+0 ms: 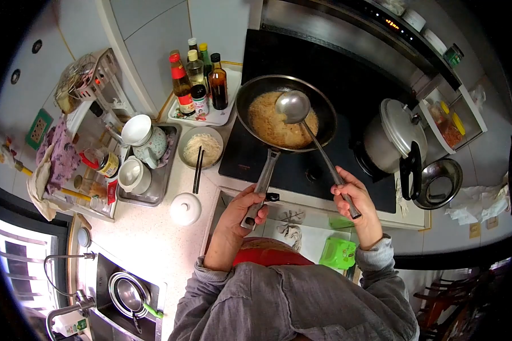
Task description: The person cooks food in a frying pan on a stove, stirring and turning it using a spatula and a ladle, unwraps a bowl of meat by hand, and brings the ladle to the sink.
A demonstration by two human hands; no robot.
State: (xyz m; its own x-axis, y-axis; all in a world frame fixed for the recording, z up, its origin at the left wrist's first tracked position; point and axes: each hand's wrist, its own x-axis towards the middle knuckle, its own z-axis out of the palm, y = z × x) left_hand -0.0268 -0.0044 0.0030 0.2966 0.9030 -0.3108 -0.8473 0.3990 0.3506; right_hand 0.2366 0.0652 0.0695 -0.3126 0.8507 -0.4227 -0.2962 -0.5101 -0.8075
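At far left, one sink (104,284) holds nested round vessels, too overlapped to count, with one round-headed utensil (130,294) among them. On the counter (168,233) stands one metal tray (173,165) bearing one patterned teapot (157,145) and at least two white vessels (133,175). Next come one round white lidded pot (185,208) and, behind it, one bowl of noodles (204,149) with two chopsticks (198,171) laid across its near rim. Beyond that, one white tray (231,94) carries at least five bottles (218,82) and one small black-lidded jar (200,101).

The left hand (238,211) has its fingers closed around the one handle (264,176) of a frying pan (326,116), near the handle's end. The pan sits over the cooktop (239,162), just ahead of those fingers, with brothy food (263,122) inside. One ladle (293,107) has its head over the food; contact is hard to tell. Its shaft slants down to the right hand (355,200), whose fingers grip it near the end, the tip protruding below them.

One green container (338,253) lies below that hand. Farther right are one pressure cooker (388,139) and one metal bowl (452,177).
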